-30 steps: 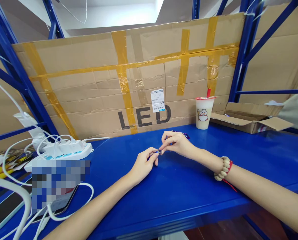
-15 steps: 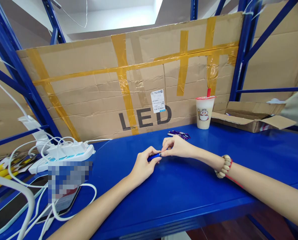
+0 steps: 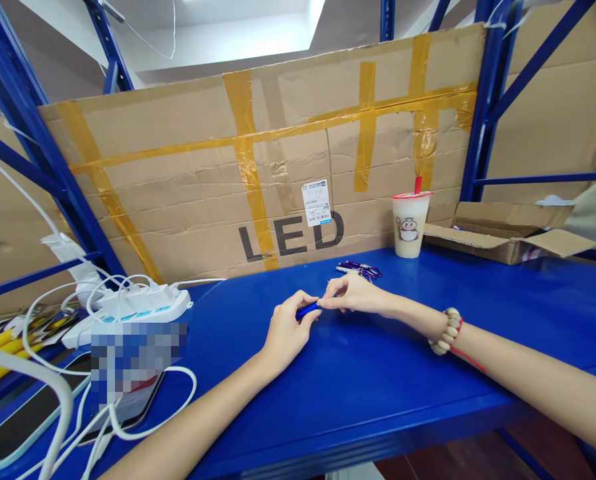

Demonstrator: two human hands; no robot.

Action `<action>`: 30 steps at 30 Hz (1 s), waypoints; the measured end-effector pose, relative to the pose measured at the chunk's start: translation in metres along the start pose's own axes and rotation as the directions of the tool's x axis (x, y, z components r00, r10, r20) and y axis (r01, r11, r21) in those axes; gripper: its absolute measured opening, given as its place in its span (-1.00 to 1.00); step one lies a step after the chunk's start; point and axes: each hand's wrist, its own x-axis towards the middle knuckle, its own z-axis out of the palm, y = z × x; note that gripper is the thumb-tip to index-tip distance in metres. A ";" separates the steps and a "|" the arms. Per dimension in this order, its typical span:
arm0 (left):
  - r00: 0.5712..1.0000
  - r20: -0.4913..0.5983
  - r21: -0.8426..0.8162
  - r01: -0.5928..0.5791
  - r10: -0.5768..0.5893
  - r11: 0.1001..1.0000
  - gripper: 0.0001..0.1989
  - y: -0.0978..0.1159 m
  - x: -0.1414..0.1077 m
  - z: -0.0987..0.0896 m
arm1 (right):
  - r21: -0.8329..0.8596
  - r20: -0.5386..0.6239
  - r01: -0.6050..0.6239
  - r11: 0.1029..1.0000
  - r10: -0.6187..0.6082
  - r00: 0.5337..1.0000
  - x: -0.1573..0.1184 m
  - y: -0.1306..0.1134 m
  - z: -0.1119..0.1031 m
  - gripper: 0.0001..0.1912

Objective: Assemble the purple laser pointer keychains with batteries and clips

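A small blue cylinder (image 3: 308, 310), kind unclear, lies between the thumb and fingers of my left hand (image 3: 289, 327), pointing to the right. The thumb and index finger of my right hand (image 3: 351, 293) are pinched together at the cylinder's right end, covering its tip. Both hands are just above the blue tabletop (image 3: 378, 373). Behind my right hand lie several purple and silver carabiner-like clips (image 3: 361, 269), partly hidden by that hand.
A lidded drink cup (image 3: 409, 227) with a red straw stands at the back right, beside an open cardboard box (image 3: 508, 233). On the left are a white power strip (image 3: 148, 307), tangled white cables (image 3: 113, 420) and phones (image 3: 33, 417). A large cardboard panel (image 3: 198, 207) rises behind.
My right fingertips have shifted slightly and now cover the dark or metallic tip seen earlier at the cylinder's right end. My left hand keeps its grip, nearly still.
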 end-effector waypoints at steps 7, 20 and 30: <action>0.999 -0.036 -0.049 0.034 -0.036 0.998 -0.94 0.000 0.003 -0.002 | -0.035 0.045 0.009 0.999 -0.008 0.999 0.001 0.002 0.006 -0.55; 0.998 -0.004 -0.093 0.068 -0.069 0.993 -0.87 -0.003 0.007 -0.001 | -0.046 -0.024 0.067 0.997 -0.068 0.997 0.001 -0.003 0.005 -0.54; 0.995 0.016 0.038 0.099 -0.100 0.994 -0.83 -0.017 0.008 -0.001 | -0.184 -0.054 0.077 0.980 -0.089 0.995 0.004 0.008 0.004 -0.52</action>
